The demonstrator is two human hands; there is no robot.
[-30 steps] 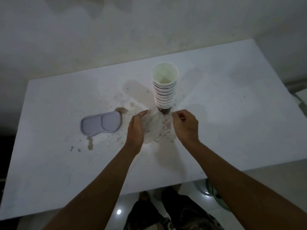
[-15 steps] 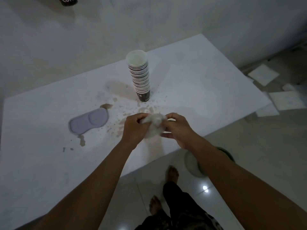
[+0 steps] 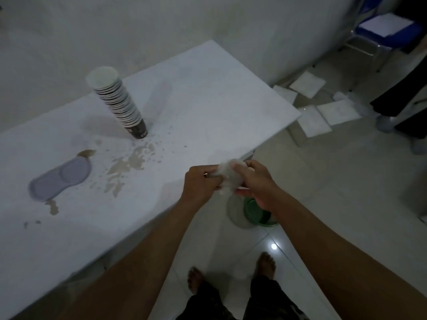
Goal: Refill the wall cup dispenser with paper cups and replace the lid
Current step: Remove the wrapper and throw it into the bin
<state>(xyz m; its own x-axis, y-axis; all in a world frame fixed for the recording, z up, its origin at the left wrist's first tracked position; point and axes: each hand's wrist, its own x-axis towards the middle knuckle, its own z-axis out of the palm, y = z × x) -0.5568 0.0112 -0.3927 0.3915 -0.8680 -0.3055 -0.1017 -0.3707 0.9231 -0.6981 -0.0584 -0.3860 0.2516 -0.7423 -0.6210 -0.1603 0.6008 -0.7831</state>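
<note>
I see bare forearms (image 3: pixel 143 257) with no sleeves or jewellery, dark patterned trousers (image 3: pixel 233 306) at six o'clock, and bare feet (image 3: pixel 195 279) on the floor.

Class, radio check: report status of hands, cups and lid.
Both hands, left and right, shut on crumpled plastic wrap. Cup stack upright on table, untouched. Lid flat among spills.

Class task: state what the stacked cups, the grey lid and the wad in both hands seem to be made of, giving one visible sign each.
Stacked cups: likely paper, matte, with thin rolled rims.
Grey lid: probably moulded plastic, smooth, with two pressed ovals.
Wad between left hand and right hand: thin translucent plastic film, perhaps; crumpled, too blurred to be sure.
</note>
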